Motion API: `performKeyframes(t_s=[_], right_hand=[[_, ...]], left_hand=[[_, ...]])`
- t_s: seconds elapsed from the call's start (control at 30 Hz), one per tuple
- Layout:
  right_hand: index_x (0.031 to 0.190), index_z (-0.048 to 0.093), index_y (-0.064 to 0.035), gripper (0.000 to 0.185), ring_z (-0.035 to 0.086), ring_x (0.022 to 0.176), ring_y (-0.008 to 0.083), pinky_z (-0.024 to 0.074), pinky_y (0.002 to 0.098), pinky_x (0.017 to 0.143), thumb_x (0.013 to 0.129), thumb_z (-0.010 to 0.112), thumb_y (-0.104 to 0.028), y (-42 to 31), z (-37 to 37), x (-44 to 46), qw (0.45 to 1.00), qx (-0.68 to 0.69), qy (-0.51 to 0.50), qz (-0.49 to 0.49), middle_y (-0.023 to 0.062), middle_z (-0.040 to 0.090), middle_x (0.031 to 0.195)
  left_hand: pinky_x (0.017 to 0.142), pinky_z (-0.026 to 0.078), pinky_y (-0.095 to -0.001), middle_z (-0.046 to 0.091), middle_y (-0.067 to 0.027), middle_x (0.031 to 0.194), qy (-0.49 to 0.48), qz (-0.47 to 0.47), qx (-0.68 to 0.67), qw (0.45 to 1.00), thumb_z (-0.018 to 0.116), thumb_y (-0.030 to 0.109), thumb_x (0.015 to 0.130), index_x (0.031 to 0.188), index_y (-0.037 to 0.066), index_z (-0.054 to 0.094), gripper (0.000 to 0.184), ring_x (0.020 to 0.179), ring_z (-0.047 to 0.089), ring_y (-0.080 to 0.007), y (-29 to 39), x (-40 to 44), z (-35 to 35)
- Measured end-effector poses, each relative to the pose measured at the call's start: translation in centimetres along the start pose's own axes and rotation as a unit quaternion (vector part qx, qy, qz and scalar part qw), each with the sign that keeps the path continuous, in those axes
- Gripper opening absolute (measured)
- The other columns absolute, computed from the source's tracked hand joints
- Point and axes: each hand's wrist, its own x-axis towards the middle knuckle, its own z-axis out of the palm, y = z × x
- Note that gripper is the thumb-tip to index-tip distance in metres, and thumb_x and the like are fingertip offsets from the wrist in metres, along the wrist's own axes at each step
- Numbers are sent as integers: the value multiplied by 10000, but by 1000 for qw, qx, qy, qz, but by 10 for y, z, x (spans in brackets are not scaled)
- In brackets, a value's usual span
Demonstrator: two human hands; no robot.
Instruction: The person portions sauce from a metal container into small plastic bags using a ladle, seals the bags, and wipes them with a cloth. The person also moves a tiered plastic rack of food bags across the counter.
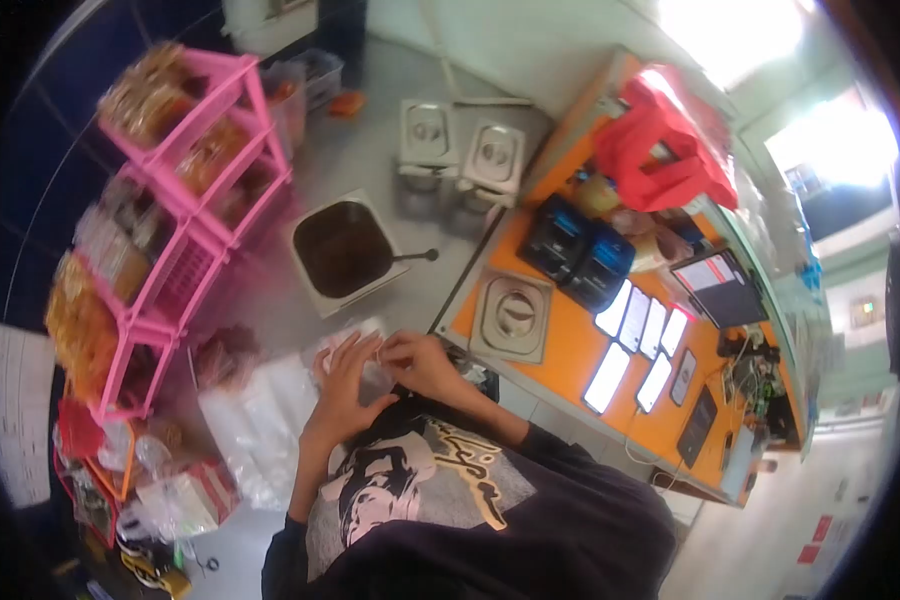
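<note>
Handling clear plastic bag, near side of steel pan.
Pinched in right hand against wide-spread left hand; not yet released; cannot tell whether sealed.

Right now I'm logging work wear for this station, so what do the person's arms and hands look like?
The left hand and right hand are both ungloved. Dark, near-black sleeves stop partway along the forearms, which are bare beyond them. Blur hides whether any rings are worn.
</note>
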Motion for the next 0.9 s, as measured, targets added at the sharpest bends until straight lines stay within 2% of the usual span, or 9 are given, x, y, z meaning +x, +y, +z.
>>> performKeyframes(t_s=[0.23, 0.33, 0.43, 0.5, 0.57, 0.63, 0.7, 0.77, 0.9], right_hand=[[870, 675, 0, 194, 620, 807, 268, 503, 317, 678, 677, 656, 2, 16, -22, -9, 987, -66, -146, 2, 166, 582, 951], [904, 666, 6, 223, 619, 808, 275, 508, 314, 680, 682, 656, -8, 13, -24, -7, 978, -98, -185, 18, 173, 562, 987], [908, 660, 10, 203, 617, 820, 263, 514, 308, 684, 707, 653, -22, 11, -25, -3, 977, -98, -191, 2, 166, 551, 1012], [900, 658, 10, 177, 614, 836, 249, 517, 305, 686, 728, 654, -32, 3, -26, 2, 978, -89, -189, -14, 158, 549, 1019], [867, 638, 2, 114, 597, 885, 203, 513, 281, 685, 779, 658, -69, -7, -27, 9, 994, 29, -96, -32, 118, 547, 989], [983, 605, -31, 189, 566, 883, 147, 499, 266, 681, 813, 663, -91, 3, -34, 14, 996, 65, 64, -7, 96, 541, 1042], [1125, 535, -47, 329, 546, 838, 115, 476, 258, 665, 825, 666, -89, -5, -45, 23, 959, 18, 268, 90, 87, 526, 1105], [1229, 466, -47, 452, 529, 809, 100, 453, 257, 642, 834, 677, -109, 31, -55, 36, 931, 103, 349, 27, 81, 503, 1149], [1200, 496, -22, 407, 537, 792, 107, 443, 247, 626, 848, 673, -122, 43, -56, 65, 921, 194, 336, 39, 74, 529, 1084]], left_hand=[[1086, 131, -503, 555, -97, 1207, -25, 56, 25, 998, 781, 306, 662, 1264, 106, 487, 700, 1198, 480, -231, -1, 9, 22], [1079, 179, -491, 563, -76, 1179, -31, 78, 20, 996, 794, 257, 639, 1235, 87, 487, 691, 1161, 502, -238, 0, 9, 21], [1019, 303, -457, 564, -90, 1160, -27, 100, -3, 995, 778, 229, 657, 1221, 79, 500, 646, 1110, 519, -260, -5, 7, 23], [912, 405, -433, 570, -105, 1121, 34, 97, 20, 995, 752, 207, 681, 1205, 75, 516, 590, 1009, 546, -301, -5, 7, 21], [876, 424, -417, 572, -111, 1100, 77, 77, 25, 994, 732, 174, 701, 1197, 67, 521, 550, 962, 555, -297, -17, 6, 22], [841, 442, -401, 574, -116, 1080, 122, 51, 34, 991, 712, 141, 722, 1189, 59, 526, 510, 916, 565, -294, -24, 2, 18], [838, 449, -374, 585, -142, 1027, 156, -94, -135, 974, 675, 104, 780, 1191, 33, 517, 445, 904, 568, -292, -23, -1, 6], [829, 451, -351, 583, -149, 1014, 200, -97, -149, 963, 662, 93, 796, 1203, 16, 496, 446, 895, 573, -275, -27, -6, 1], [812, 458, -329, 578, -156, 1002, 261, -44, -112, 958, 622, 83, 848, 1255, -11, 433, 458, 888, 584, -236, -51, -15, 6]])
